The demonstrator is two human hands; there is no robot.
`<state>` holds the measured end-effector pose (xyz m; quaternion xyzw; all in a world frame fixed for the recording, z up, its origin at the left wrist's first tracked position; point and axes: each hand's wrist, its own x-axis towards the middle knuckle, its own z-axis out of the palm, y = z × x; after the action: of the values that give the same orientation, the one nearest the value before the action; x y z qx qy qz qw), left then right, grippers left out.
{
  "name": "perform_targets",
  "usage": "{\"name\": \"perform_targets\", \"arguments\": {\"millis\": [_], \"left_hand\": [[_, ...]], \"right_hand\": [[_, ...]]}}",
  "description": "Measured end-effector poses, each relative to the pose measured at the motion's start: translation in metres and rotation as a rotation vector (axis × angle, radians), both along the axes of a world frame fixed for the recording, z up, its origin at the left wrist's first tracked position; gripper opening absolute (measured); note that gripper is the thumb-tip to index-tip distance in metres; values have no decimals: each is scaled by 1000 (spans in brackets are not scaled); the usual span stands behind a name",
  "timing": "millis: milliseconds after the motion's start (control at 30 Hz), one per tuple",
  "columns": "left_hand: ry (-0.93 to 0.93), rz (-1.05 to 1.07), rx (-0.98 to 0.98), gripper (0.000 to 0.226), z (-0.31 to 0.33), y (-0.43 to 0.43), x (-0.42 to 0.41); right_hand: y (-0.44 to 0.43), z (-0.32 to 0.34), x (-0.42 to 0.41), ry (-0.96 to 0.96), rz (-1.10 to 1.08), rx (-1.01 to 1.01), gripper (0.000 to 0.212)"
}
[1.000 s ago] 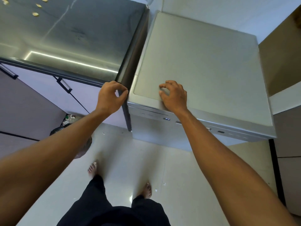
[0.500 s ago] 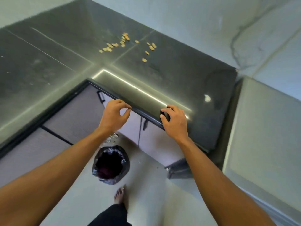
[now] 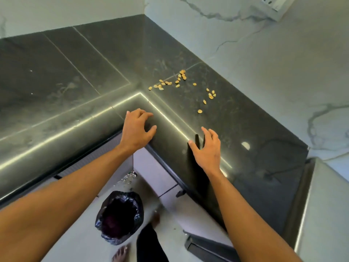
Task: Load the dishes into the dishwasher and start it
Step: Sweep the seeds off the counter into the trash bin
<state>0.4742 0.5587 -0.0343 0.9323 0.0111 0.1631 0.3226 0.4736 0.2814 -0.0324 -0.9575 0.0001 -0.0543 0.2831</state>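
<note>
Now left hand (image 3: 138,129) and right hand (image 3: 206,148) hover empty, fingers loose, at the counter (image 3: 75,72) corner; a forward sweep could scatter the seeds (image 3: 177,85).

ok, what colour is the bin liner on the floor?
Black, glossy plastic. The bin liner shows best in the head view, the only one.

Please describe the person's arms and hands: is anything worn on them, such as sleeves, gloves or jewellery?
The left forearm and right forearm are bare to the frame edge; no sleeves show. The left hand and right hand have no gloves, and no ring, watch or bracelet is visible.
</note>
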Motion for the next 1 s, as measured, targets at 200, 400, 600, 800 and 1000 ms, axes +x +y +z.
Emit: {"name": "perform_targets", "arguments": {"millis": [200,400,600,800,1000], "left_hand": [[108,87,-38,79,-5,-15,90],[92,124,-66,84,-2,-37,166],[63,91,17,84,-9,-52,220],[68,-60,75,80,-11,-62,268],[94,-193,210,78,-10,-64,317]], "right_hand": [[-12,6,88,11,47,-73,87],[-5,10,173,40,54,-95,104],[13,7,242,57,126,-154,95],[40,1,275,-55,249,-106,63],[43,-6,285,-114,190,7,56]]}}
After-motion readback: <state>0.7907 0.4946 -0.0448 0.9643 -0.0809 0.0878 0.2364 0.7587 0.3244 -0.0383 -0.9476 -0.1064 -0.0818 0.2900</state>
